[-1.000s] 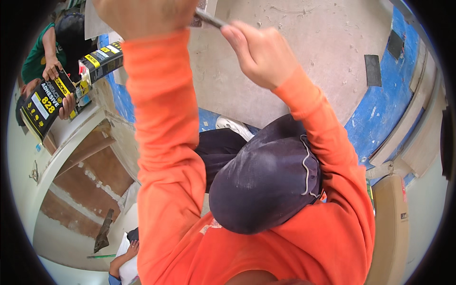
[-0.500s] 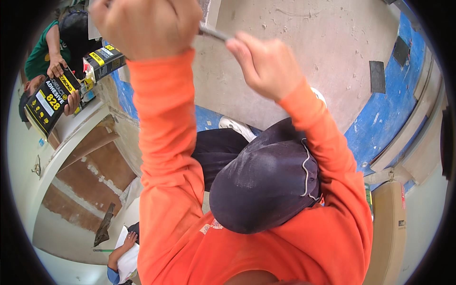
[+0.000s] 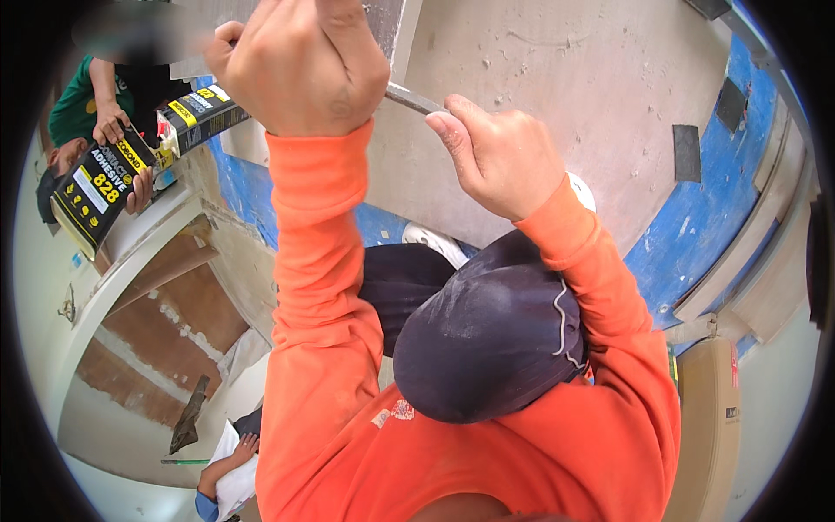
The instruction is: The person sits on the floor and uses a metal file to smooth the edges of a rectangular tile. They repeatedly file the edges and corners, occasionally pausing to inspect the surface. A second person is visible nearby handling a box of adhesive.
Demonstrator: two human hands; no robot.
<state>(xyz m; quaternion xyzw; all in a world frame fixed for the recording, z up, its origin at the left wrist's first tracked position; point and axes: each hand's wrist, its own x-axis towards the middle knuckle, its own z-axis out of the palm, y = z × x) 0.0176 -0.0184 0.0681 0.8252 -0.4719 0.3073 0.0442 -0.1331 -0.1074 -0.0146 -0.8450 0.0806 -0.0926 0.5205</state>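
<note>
A thin grey bar (image 3: 407, 97) runs between my hands at a pale panel edge (image 3: 396, 48) with a rough face. My left hand (image 3: 304, 74) is closed near the top of the picture, beside the bar's left part; what its fingers grip is hidden. My right hand (image 3: 496, 157) is closed on the bar's right end, thumb laid along it. A pale board (image 3: 557, 78) dusted with small flakes lies beyond them, above my bent, dark-trousered knee (image 3: 474, 339).
At the left, a person (image 3: 87, 104) holds a black-and-yellow tin (image 3: 100, 196) beside another tin (image 3: 200, 117). Another person's arm (image 3: 222, 474) shows lower left. Blue sheeting (image 3: 687, 244), dark pads (image 3: 685, 152) and wooden strips (image 3: 731, 252) lie right, near a cardboard box (image 3: 704, 426).
Both my hands and the bar have come lower in the picture, my left hand also shifting rightward. The co-worker at the left still holds the tin.
</note>
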